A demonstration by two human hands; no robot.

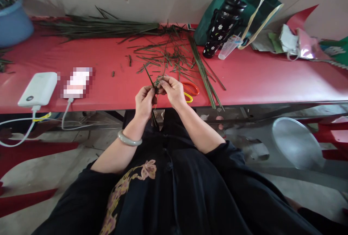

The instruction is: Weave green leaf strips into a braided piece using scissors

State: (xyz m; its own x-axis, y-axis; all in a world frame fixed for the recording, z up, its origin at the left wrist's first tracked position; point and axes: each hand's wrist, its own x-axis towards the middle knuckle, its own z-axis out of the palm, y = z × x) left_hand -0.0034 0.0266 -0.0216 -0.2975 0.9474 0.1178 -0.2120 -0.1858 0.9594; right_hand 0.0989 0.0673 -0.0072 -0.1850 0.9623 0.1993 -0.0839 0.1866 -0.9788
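Between my hands, at the front edge of the red table, is a small piece of knotted or woven green leaf strips [157, 82]. My left hand [145, 99] pinches its lower left side, with long strip ends sticking out above and below the fingers. The fingertips of my right hand [172, 89] are closed on its upper right side. Just beyond my right hand lie scissors with orange and yellow handles [192, 88], their blades hidden. Loose cut strips [174, 55] are scattered past my hands. A bundle of longer strips [202, 72] lies to the right.
A large leaf pile [103, 28] runs along the wall. On the left are a blue pot [15, 23], a white power bank [39, 89] and a cabled phone [78, 83]. A black flowered tumbler [224, 25], plastic cup [230, 47] and green bag [206, 17] stand back right.
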